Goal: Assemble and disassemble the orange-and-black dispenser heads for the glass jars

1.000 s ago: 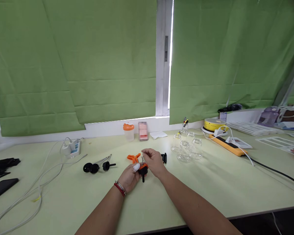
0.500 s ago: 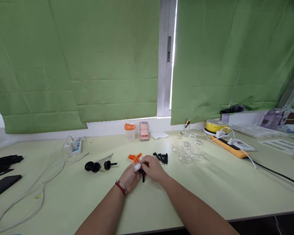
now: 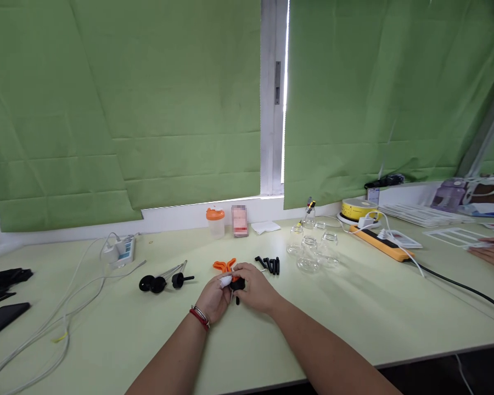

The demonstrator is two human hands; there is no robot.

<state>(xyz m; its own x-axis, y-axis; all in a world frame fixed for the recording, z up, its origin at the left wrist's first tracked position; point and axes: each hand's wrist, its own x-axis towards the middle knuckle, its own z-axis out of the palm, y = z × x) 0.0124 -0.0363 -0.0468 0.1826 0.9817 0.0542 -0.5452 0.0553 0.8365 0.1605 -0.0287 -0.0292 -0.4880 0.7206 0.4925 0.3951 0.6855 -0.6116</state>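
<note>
My left hand (image 3: 214,298) and my right hand (image 3: 256,286) meet at the middle of the table, fingers closed around a black round cap (image 3: 237,284). A short black handle pokes out below it, and a thin metal rod shows near my left fingers. White wrapping covers a left fingertip. Just beyond my hands lie orange V-shaped pieces (image 3: 224,265). Several small black handles (image 3: 273,265) rest right of them. To the left are black round caps with metal rods (image 3: 158,284) and another black cap with a side handle (image 3: 178,281).
Several clear glass jars (image 3: 308,255) stand to the right, before an orange power strip (image 3: 381,243). An orange-lidded cup (image 3: 216,224) and a small box (image 3: 239,221) stand by the wall. White cables (image 3: 68,307) run along the left. Another person's hand (image 3: 493,253) is at far right.
My view has shifted slightly to the right. The black cap between my fingers has turned, showing more of its round side and less of its handle. The other person's hand has come further into view.
</note>
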